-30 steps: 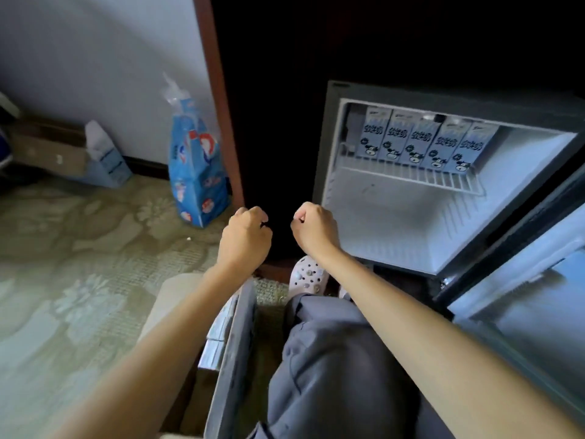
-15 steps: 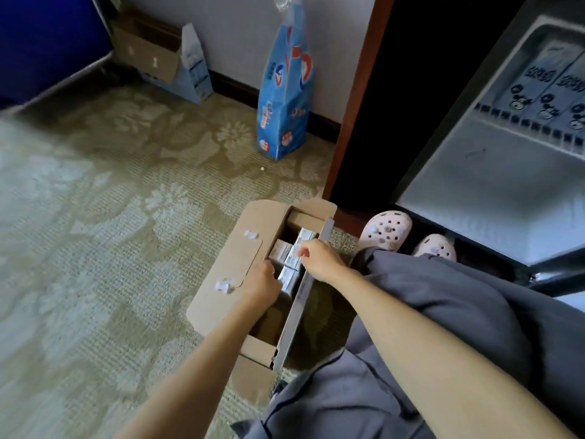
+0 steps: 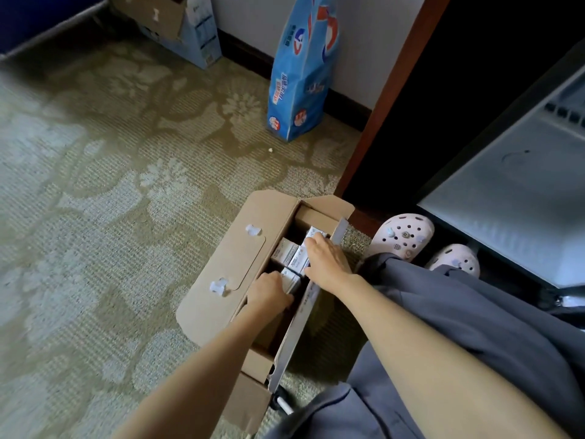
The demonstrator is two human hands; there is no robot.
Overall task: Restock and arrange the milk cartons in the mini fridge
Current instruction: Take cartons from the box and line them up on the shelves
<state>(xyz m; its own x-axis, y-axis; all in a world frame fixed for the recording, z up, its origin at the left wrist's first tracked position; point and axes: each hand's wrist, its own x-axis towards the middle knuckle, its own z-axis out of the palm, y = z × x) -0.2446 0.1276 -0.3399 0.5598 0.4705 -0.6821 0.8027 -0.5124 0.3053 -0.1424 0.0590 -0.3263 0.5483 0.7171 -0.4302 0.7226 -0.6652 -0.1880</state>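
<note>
An open cardboard box lies on the carpet beside my knees, with several small white milk cartons standing inside. My left hand reaches into the box and grips one carton at the near end of the row. My right hand lies over the cartons further in, fingers curled round the top of one. The mini fridge stands open at the right; only its white floor and the edge of a wire shelf show.
A blue plastic bag leans on the wall beyond the box. Another cardboard box sits at the top left. My pink clogs stand in front of the fridge, and a brown wooden frame runs beside it.
My view dropped from the fridge to the box on the floor. Both hands went from fists in front of the fridge down into the box and took hold of cartons.
</note>
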